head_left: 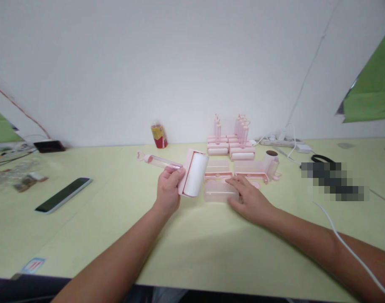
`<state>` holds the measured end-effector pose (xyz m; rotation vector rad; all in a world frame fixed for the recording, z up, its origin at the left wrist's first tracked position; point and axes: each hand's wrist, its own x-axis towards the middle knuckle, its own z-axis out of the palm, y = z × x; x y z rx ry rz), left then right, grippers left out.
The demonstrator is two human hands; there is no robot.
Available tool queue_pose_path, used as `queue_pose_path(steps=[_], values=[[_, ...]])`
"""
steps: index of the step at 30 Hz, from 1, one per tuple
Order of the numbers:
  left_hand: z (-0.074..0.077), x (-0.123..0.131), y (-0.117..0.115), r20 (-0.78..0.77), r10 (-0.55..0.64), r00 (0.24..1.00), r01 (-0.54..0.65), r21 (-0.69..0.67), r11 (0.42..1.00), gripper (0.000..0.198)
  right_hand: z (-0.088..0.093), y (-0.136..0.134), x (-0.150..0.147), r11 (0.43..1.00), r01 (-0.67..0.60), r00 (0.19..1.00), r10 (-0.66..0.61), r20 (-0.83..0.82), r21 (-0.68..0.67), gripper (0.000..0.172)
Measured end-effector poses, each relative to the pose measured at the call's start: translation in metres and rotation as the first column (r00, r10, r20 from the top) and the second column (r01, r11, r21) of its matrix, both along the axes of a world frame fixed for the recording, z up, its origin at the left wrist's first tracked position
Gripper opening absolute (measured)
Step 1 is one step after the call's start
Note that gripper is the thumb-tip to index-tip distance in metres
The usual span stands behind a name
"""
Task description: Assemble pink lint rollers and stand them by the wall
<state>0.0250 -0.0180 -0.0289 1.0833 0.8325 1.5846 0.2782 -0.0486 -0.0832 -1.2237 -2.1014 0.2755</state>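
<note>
My left hand [167,190] is closed around a pink lint roller [192,173] with a white paper roll and a clear handle that points left. It is lifted just above the pale green table [117,235]. My right hand [247,198] rests on a clear plastic cover [219,191] that lies flat on the table, fingers curled on its right end. Right behind the cover lie more pink roller parts [247,168], one with a brown cardboard core [270,162].
Finished pink rollers [232,145] are stacked at the back by the wall. A red and yellow can [159,135] stands left of them. A black phone [64,194] lies at the left. A power strip [282,141] and white cables run along the right.
</note>
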Motion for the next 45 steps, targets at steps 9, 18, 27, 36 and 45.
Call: queue_pose_path(steps=[9, 18, 27, 36, 45], values=[[-0.006, 0.025, -0.029, -0.257, -0.407, 0.876, 0.405, -0.064, 0.912, 0.029, 0.004, -0.027, -0.009, 0.976, -0.215, 0.848, 0.166, -0.503, -0.041, 0.058], [0.0, 0.016, -0.025, -0.216, -0.444, 0.87, 0.452, -0.013, 0.892, 0.044, -0.007, -0.027, -0.016, 0.872, -0.41, 0.465, -0.054, -0.883, -0.269, 0.053], [0.028, -0.012, -0.018, -0.336, -0.582, 0.74, 0.607, -0.037, 0.794, 0.041, 0.003, -0.033, -0.018, 0.489, -0.791, 0.403, -0.034, -0.914, -0.367, 0.05], [0.007, 0.026, -0.054, -0.454, -0.7, 0.551, 0.644, -0.301, 0.703, 0.033, 0.015, -0.023, 0.001, 0.081, -0.808, 0.589, 0.135, -0.797, -0.584, 0.045], [0.006, 0.035, -0.06, -0.436, -0.665, 0.606, 0.514, -0.424, 0.746, 0.024, 0.033, -0.022, 0.002, 0.206, -0.732, 0.667, 0.411, -0.621, -0.649, 0.045]])
